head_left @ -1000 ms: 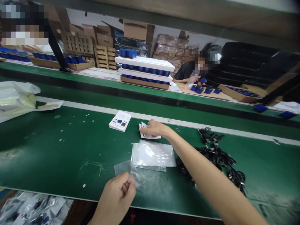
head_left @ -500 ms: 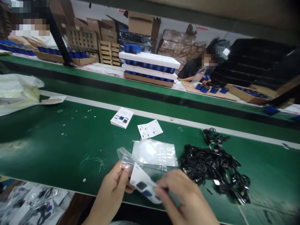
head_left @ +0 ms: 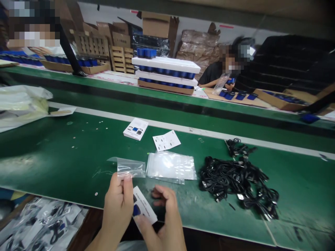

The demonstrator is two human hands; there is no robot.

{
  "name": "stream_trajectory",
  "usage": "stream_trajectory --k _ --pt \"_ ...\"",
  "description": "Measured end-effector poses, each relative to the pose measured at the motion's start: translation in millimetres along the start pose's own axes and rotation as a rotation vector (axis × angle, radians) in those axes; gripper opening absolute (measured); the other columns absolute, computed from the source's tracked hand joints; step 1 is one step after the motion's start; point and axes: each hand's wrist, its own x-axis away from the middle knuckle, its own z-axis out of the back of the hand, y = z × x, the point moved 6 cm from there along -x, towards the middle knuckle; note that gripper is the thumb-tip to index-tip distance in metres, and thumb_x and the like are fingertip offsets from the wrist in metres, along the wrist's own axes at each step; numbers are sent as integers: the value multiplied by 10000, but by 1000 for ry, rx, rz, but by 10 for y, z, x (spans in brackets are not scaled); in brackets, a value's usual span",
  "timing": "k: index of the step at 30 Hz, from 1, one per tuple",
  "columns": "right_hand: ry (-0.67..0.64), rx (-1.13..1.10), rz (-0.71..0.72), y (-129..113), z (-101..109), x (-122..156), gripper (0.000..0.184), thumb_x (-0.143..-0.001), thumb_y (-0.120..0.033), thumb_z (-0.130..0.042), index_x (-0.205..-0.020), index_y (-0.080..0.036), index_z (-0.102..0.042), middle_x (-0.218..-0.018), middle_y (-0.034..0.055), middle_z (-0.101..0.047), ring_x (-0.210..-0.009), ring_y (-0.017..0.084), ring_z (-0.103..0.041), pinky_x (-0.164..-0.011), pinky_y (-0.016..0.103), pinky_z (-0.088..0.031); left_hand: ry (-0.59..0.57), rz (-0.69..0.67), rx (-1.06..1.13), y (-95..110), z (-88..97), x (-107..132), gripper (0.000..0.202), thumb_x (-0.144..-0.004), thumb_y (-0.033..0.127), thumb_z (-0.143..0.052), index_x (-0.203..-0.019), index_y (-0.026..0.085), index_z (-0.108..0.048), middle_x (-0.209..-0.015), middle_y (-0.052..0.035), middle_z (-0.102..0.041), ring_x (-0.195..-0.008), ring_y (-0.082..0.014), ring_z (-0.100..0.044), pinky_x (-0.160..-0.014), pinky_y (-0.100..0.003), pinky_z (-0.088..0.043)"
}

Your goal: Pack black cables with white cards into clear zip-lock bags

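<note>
My left hand [head_left: 119,197] is closed on a small clear plastic bag [head_left: 133,168], which stands up above the fingertips. Just below it, a white printed leaflet [head_left: 144,206] with dark and blue pictures lies tilted between my hands. My right hand [head_left: 164,218] has its thumb on the leaflet's lower part, while the index and middle fingers stick out past its edge; its other fingers are hidden. A pile of clear flat bags [head_left: 171,168] lies just beyond my hands. Behind that pile are a single unfolded leaflet [head_left: 166,140] and a stack of leaflets [head_left: 135,129].
Black coiled cables [head_left: 235,181] lie heaped on the green bench [head_left: 65,167] at right. A plastic sack [head_left: 23,106] sits at left. Filled bags [head_left: 44,223] are in a box below the bench edge. Trays of blue items [head_left: 166,75] and two co-workers are across the bench.
The bag has moved left with my left hand and turned more level. The leaflet has moved left and down, and my right hand has come closer to the left one.
</note>
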Motion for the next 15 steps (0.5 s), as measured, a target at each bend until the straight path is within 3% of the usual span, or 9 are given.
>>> stream_trajectory --k 2,4,6,7,9,12,15 --pt "-144 -217 -236 186 -156 84 501 -687 -346 -705 -1125 -182 -525 -894 62 -653 -698 179 -638 -613 283 -518 30 -4 -6 46 31 1 237 -866 392 -382 -785 219 -521 -572 39 -531 -502 -148 -530 -480 -232 -426" --pt "-312 -311 -411 294 -272 152 364 -725 -449 -665 -917 -147 -598 -646 16 -629 -506 143 -609 -477 232 -481 38 -12 1 91 47 5 226 -867 373 -383 -770 218 -516 -562 47 -505 -486 -140 -505 -470 -226 -415" --pt "-374 -214 -404 301 -246 135 305 -778 -442 -614 -698 -150 -585 -534 0 -585 -438 132 -594 -430 207 -447 17 -26 19 119 42 6 224 -868 364 -387 -749 220 -511 -544 57 -482 -464 -130 -487 -455 -217 -409" --pt "-358 -106 -308 256 -186 91 289 -807 -393 -590 -642 -156 -569 -529 4 -582 -446 137 -599 -435 208 -445 -2 -33 30 122 35 4 229 -869 364 -389 -735 222 -507 -527 62 -476 -449 -126 -485 -446 -212 -409" --pt "-265 156 21 71 -41 7 232 -852 -247 -526 -643 -163 -581 -562 20 -585 -487 151 -603 -462 226 -453 -63 -39 53 107 12 -3 241 -869 365 -400 -704 224 -504 -494 66 -498 -431 -121 -510 -444 -203 -425" --pt "-102 442 510 -226 97 37 176 -857 -98 -466 -831 -148 -633 -624 48 -597 -540 166 -594 -494 247 -466 -138 -11 56 51 5 -21 239 -857 363 -424 -691 221 -521 -513 52 -584 -444 -120 -570 -455 -195 -446" --pt "-12 517 673 -324 162 86 181 -844 -68 -492 -956 -140 -614 -658 57 -616 -558 165 -598 -514 254 -487 -142 6 17 46 51 -42 239 -841 370 -447 -677 221 -537 -520 48 -596 -448 -117 -567 -464 -195 -436"
